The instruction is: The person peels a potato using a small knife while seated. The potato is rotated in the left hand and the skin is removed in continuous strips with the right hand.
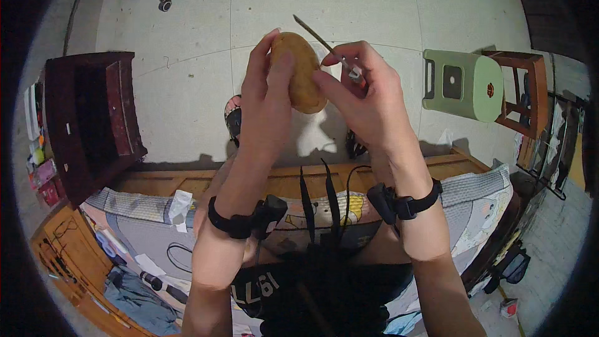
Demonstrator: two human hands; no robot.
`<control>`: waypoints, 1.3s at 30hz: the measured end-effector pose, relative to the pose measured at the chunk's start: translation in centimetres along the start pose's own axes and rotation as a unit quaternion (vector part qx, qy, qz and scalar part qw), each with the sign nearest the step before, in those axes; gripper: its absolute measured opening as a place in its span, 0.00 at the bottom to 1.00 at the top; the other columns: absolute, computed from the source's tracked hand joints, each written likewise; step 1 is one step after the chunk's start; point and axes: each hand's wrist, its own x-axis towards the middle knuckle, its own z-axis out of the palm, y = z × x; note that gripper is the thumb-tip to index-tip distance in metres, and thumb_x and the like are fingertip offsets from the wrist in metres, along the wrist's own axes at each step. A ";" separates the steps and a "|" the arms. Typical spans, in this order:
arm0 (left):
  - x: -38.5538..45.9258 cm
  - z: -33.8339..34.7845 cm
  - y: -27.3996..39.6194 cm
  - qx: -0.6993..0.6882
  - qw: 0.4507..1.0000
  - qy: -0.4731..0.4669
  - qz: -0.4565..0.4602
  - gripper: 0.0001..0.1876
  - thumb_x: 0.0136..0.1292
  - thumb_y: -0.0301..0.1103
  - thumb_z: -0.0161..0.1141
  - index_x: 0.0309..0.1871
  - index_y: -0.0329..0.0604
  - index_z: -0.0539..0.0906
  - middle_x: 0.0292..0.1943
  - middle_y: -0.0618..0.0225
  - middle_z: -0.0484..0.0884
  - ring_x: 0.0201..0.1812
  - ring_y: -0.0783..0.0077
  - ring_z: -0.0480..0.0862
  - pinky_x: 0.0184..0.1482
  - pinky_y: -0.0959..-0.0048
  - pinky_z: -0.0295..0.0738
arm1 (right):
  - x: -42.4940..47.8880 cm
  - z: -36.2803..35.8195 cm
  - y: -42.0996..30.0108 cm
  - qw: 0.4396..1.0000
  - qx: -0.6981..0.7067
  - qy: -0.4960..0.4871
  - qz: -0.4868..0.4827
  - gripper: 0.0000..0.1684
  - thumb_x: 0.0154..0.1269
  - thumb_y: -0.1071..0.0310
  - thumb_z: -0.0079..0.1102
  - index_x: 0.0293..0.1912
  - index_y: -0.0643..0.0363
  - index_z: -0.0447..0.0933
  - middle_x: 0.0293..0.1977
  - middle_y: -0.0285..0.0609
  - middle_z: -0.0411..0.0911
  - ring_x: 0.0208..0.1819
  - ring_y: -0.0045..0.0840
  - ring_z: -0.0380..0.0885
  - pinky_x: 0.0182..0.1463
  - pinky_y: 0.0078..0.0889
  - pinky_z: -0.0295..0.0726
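Observation:
My left hand [267, 89] is wrapped around a brown, unpeeled potato [302, 75], thumb on top and fingers along its far left side. In my right hand [369, 89] is a slim tool [318, 37], perhaps a small knife or peeler. Its narrow metal blade points up and to the left, apart from the potato's upper right side. The tool's handle is mostly hidden by my fingers, with a bit of red showing. My right thumb reaches the potato's right edge. Below the potato there is a bright white patch [314, 138] at floor level, which I cannot identify.
I sit on the edge of a wooden bed [187, 180] with a patterned cover. A green plastic stool [486, 84] stands to the right beside a brown wooden stool [536, 89]. A dark red cabinet [58, 103] is at left. Chair casters [164, 6] rest on the tiled floor [187, 33].

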 end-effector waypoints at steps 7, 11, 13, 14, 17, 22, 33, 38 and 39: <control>0.0 -0.1 -0.2 0.003 1.000 0.006 0.019 0.27 0.77 0.43 0.52 0.72 0.36 0.67 0.62 0.55 0.75 0.60 0.68 0.76 0.61 0.71 0.74 | 0.0 0.2 0.6 0.999 0.009 0.007 -0.047 0.14 0.67 0.68 0.69 0.47 0.62 0.75 0.21 0.32 0.70 0.19 0.10 0.67 0.21 0.19 0.64; 0.2 -0.2 -0.4 0.003 1.000 0.008 0.015 0.27 0.76 0.45 0.49 0.72 0.40 0.69 0.61 0.60 0.77 0.56 0.71 0.79 0.55 0.75 0.76 | -0.1 0.3 1.0 0.999 0.025 -0.003 -0.048 0.13 0.67 0.70 0.69 0.47 0.62 0.75 0.21 0.31 0.70 0.20 0.10 0.65 0.22 0.18 0.63; 0.2 0.0 -0.2 0.013 1.000 0.018 0.012 0.26 0.76 0.45 0.48 0.72 0.43 0.70 0.60 0.63 0.79 0.55 0.73 0.81 0.53 0.76 0.77 | -0.2 0.4 0.8 0.998 0.052 -0.002 -0.031 0.12 0.67 0.72 0.68 0.46 0.61 0.76 0.21 0.29 0.69 0.21 0.09 0.63 0.23 0.17 0.62; 0.2 0.1 0.1 0.019 0.999 0.023 0.014 0.26 0.76 0.45 0.48 0.72 0.43 0.70 0.60 0.63 0.79 0.55 0.73 0.81 0.53 0.76 0.77 | 0.0 0.5 0.6 0.998 0.049 0.001 -0.030 0.11 0.67 0.73 0.68 0.46 0.61 0.76 0.21 0.28 0.68 0.21 0.08 0.62 0.23 0.17 0.62; 0.2 0.0 0.3 0.031 0.999 0.024 0.014 0.25 0.76 0.42 0.48 0.72 0.43 0.70 0.58 0.64 0.79 0.55 0.74 0.80 0.53 0.76 0.77 | -0.3 0.2 -0.4 0.997 0.038 -0.021 0.060 0.07 0.68 0.77 0.65 0.44 0.60 0.79 0.32 0.25 0.76 0.30 0.05 0.65 0.30 0.11 0.63; 0.0 -0.2 0.7 0.010 1.000 0.001 -0.008 0.26 0.76 0.43 0.48 0.72 0.38 0.67 0.59 0.59 0.77 0.56 0.70 0.79 0.56 0.73 0.76 | -0.1 0.4 0.8 0.999 0.023 -0.001 -0.045 0.07 0.70 0.74 0.65 0.44 0.61 0.77 0.22 0.25 0.67 0.23 0.08 0.61 0.25 0.17 0.61; 0.6 -1.1 1.1 0.013 0.998 0.047 -0.028 0.28 0.74 0.52 0.43 0.70 0.46 0.72 0.43 0.70 0.80 0.33 0.85 0.75 0.27 0.81 0.66 | -0.1 -0.8 0.0 0.987 0.159 0.005 0.035 0.05 0.74 0.70 0.60 0.45 0.60 0.79 0.31 0.27 0.80 0.23 0.01 0.64 0.24 0.10 0.60; 0.5 -1.8 2.2 0.022 0.995 0.072 -0.065 0.28 0.75 0.55 0.41 0.68 0.49 0.74 0.42 0.72 0.81 0.36 0.84 0.76 0.30 0.81 0.66 | -0.1 -1.3 0.5 0.990 0.135 -0.019 0.041 0.06 0.75 0.68 0.60 0.42 0.60 0.80 0.24 0.24 0.77 0.20 0.00 0.61 0.21 0.12 0.54; 0.7 -1.9 2.1 0.014 0.995 0.069 -0.077 0.28 0.75 0.55 0.41 0.68 0.50 0.74 0.42 0.72 0.81 0.36 0.83 0.77 0.31 0.80 0.66 | -0.2 -1.3 0.2 0.994 0.102 -0.023 0.037 0.05 0.75 0.69 0.60 0.42 0.60 0.81 0.25 0.24 0.78 0.20 0.00 0.62 0.21 0.11 0.55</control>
